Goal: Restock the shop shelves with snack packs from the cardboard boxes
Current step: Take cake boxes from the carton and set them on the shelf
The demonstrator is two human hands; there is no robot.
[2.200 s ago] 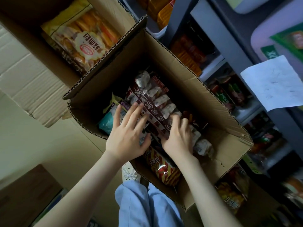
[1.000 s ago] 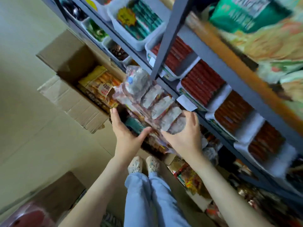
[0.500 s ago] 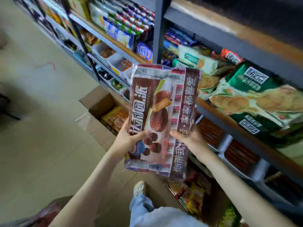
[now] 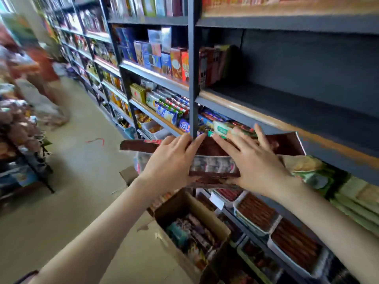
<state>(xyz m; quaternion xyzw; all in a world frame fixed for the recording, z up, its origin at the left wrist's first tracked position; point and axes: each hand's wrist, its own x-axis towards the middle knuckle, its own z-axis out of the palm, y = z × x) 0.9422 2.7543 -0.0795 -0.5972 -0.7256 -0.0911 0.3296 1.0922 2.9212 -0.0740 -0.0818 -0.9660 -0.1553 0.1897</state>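
I hold a large brown snack pack (image 4: 214,166) flat in both hands at the front edge of the grey shop shelves (image 4: 266,117). My left hand (image 4: 171,162) grips its left part with fingers spread on top. My right hand (image 4: 253,160) grips its right part the same way; both thumbs are hidden under the pack. The pack's far edge reaches in over the packs lying on the middle shelf. Below my arms, the open cardboard box (image 4: 207,210) on the floor holds several more snack packs (image 4: 194,234).
The shelf board above the pack (image 4: 297,99) is bare to the right of the upright post (image 4: 193,78). Green biscuit packs (image 4: 320,175) lie on the right. White trays of reddish snacks (image 4: 256,214) fill the lower shelf. The aisle floor (image 4: 71,191) lies left, with another rack (image 4: 24,140) beyond.
Both hands lifted the pack out of the box, turned it from upright to flat and brought it to the shelf edge. My view rose from the box to the shelves.
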